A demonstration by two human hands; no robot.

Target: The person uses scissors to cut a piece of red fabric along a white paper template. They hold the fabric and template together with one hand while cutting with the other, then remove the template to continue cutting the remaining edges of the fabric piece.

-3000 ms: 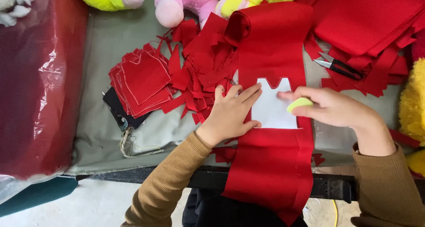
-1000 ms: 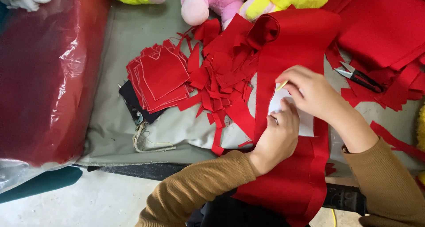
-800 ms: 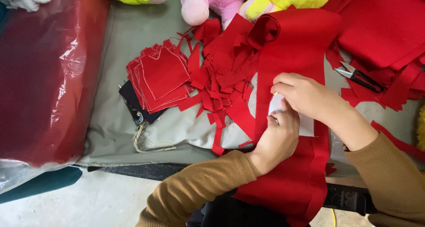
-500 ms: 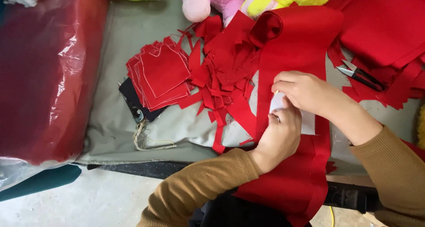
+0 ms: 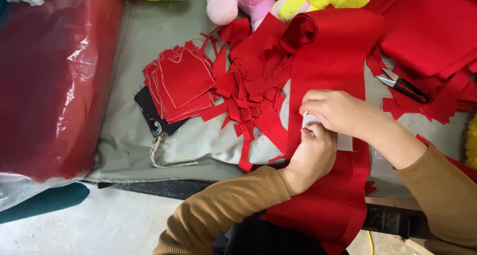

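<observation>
Leftward, a stack of cut red pieces [image 5: 183, 83] lies beside red scraps [image 5: 248, 93]. At centre the left hand [image 5: 312, 158] presses a white template [image 5: 343, 140] flat on the red felt strip [image 5: 330, 111]; the right hand [image 5: 340, 113] pinches a yellow chalk [image 5: 304, 114]. Best keep the template pinned while tracing. Snips [image 5: 402, 87] lie upper right.

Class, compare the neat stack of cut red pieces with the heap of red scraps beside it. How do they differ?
The stack of cut red pieces lies flat and layered; the heap of red scraps is jumbled. The stacked pieces are broad, alike in shape, with pale outlines; the scraps are narrow, irregular strips and slivers. Both are the same red fabric and rest on the grey table cover.
</observation>
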